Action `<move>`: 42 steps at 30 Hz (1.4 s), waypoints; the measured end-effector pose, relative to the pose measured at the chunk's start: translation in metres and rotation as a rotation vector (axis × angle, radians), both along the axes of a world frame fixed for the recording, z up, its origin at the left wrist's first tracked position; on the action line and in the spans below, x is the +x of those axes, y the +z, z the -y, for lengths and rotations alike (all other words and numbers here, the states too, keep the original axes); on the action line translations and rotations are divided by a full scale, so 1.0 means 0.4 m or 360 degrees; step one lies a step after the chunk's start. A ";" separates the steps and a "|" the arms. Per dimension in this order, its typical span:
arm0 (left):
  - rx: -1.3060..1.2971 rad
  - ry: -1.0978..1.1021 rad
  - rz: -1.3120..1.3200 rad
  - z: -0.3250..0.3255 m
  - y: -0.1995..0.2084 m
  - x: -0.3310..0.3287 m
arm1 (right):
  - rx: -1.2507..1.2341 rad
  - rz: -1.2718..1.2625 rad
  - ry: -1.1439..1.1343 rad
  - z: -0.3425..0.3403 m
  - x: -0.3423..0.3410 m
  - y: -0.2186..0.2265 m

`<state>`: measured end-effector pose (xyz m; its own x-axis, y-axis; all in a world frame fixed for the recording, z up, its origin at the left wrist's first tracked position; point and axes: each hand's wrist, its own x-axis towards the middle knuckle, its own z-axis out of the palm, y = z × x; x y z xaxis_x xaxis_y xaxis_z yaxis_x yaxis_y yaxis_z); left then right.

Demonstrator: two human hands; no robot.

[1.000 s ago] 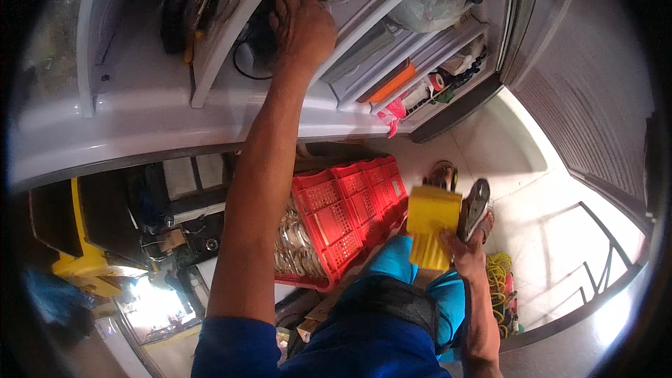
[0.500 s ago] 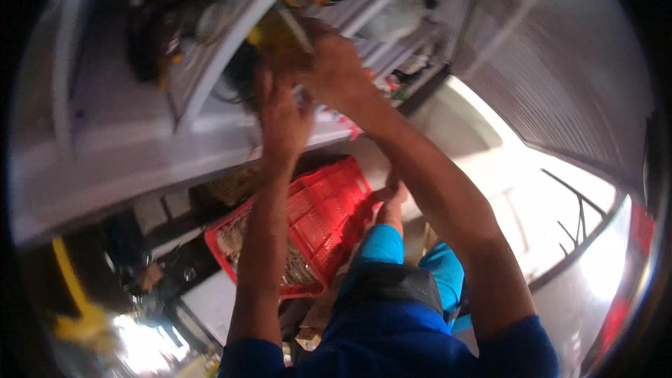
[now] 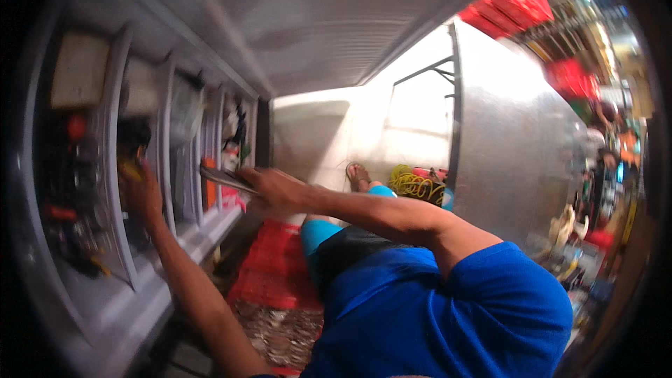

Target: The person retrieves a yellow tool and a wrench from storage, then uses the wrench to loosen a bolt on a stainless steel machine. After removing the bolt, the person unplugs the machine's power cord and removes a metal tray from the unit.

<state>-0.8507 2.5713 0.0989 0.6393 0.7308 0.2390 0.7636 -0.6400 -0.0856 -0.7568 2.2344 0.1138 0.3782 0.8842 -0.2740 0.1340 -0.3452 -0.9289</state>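
My right hand (image 3: pixel 276 190) is closed on a long grey metal hand tool (image 3: pixel 227 178) with a rounded end. The tool points left, in front of the cabinet's shelves; blur hides its exact kind. My left hand (image 3: pixel 145 192) reaches into a cabinet compartment, against something yellow (image 3: pixel 131 169). Its fingers are smeared, so whether they grip the yellow thing does not show. Behind that hand sits a dark object (image 3: pixel 133 136). The pale grey cabinet (image 3: pixel 120 217) has several upright-looking dividers, with assorted tools and parts in the compartments.
A grey cabinet door (image 3: pixel 294 21) stands open across the top. Below the shelves are a red crate (image 3: pixel 273 266) and many small brownish pieces (image 3: pixel 276 332). Coiled yellow hose (image 3: pixel 413 183) lies on the floor beside a metal-topped table (image 3: pixel 511 140). Crowded shelves line the far right.
My view has turned to the right. My hands, close together at the shelf before, are now apart: the left is in a compartment, the right is drawn back with the metal tool.
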 end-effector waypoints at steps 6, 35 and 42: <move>0.0258 -0.0604 0.0374 0.256 0.005 -0.052 | -0.0806 0.0318 -0.1135 0.761 -0.041 -0.057; -0.2071 -0.0926 -0.0276 1.122 -0.068 -0.174 | 0.0765 0.0213 -0.1865 0.775 0.646 0.214; -0.2285 -0.1835 -0.0344 1.308 0.115 -0.190 | 0.0855 0.0778 -0.1516 0.759 0.116 0.164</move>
